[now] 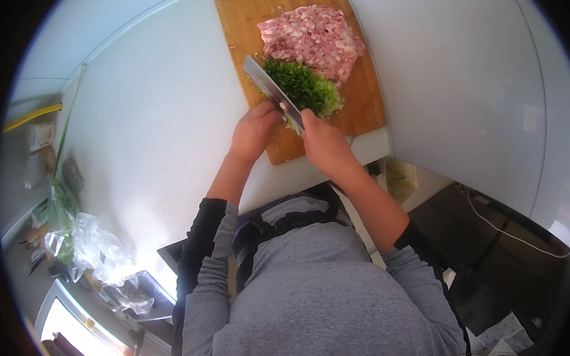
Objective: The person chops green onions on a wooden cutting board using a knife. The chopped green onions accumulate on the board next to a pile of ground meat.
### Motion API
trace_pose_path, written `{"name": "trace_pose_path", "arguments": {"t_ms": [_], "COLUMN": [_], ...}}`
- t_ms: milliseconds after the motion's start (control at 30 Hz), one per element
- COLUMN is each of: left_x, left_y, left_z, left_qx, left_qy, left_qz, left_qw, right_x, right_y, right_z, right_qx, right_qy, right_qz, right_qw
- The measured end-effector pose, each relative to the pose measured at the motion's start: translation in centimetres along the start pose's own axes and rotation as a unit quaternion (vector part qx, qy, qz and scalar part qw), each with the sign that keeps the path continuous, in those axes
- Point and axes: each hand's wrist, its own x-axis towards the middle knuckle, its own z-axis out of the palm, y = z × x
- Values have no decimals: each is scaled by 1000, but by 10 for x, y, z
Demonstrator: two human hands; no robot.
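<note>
My right hand [325, 140] grips the handle end of a cleaver [269, 87], whose broad blade slants up and left over a wooden cutting board [288, 147]. Bits of food cling to the blade's face. Close to the blade's left side is my left hand [256, 131]; its fingertips are partly hidden, and whether they hold or touch something I cannot tell. Against the blade's right side lies a heap of finely chopped greens [300, 84], dark green to pale. A large mound of minced raw meat [314, 38] sits just beyond, touching the greens.
The board rests on a white countertop [158, 116] beside a white wall panel [462, 75] on the right. Clear plastic bags [97, 248] and a long green stalk [68, 125] lie at the left. Below the counter at right stands a bin [399, 180]; a white cord [502, 230] crosses a dark surface.
</note>
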Motion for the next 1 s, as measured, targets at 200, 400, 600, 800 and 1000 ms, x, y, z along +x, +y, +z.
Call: {"name": "trace_pose_path", "arguments": {"t_ms": [200,400,600,800,1000], "left_x": [-2,-3,-1,1,5], "left_y": [-1,-3,-3,-7,-11], "left_z": [-3,-5,-4,-1,4], "left_qx": [60,47,36,22,19], "left_qy": [19,13,30,46,29], "left_qz": [33,32,26,4,-19], "left_qw": [997,998,999,999,999], "right_x": [11,-5,-4,9,-3], "right_y": [3,-6,-2,0,11], "right_z": [-5,-24,-13,-12,-23], "right_qx": [55,12,-25,41,15], "right_qy": [31,-14,-13,4,4], "right_qz": [22,8,-9,4,9], "right_qw": [998,1000,1000,999,1000]}}
